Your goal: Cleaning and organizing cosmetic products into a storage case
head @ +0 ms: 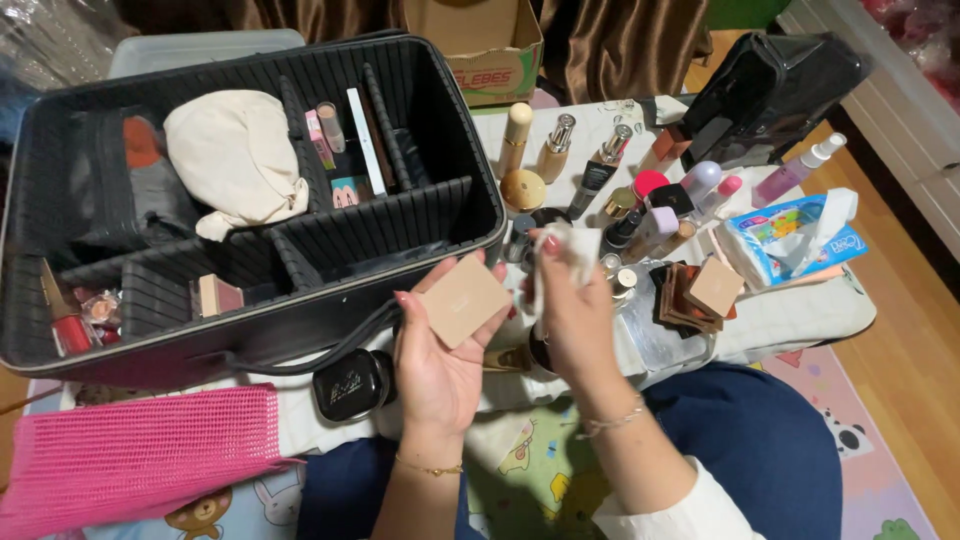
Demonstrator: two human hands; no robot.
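1. Cradled in my left hand (440,360), the square beige compact (463,300) rests on my curled fingers, thumb pinning one edge, just in front of the black makeup case (250,330).
2. My right hand (572,310) pinches a white wipe (562,255) between thumb and fingertips, just beside the compact.
3. I judge the compact light, stiff, smooth and slippery; its edges are the safest hold.
4. Bottles crowd the cloth beyond, beside a tissue pack (790,235).
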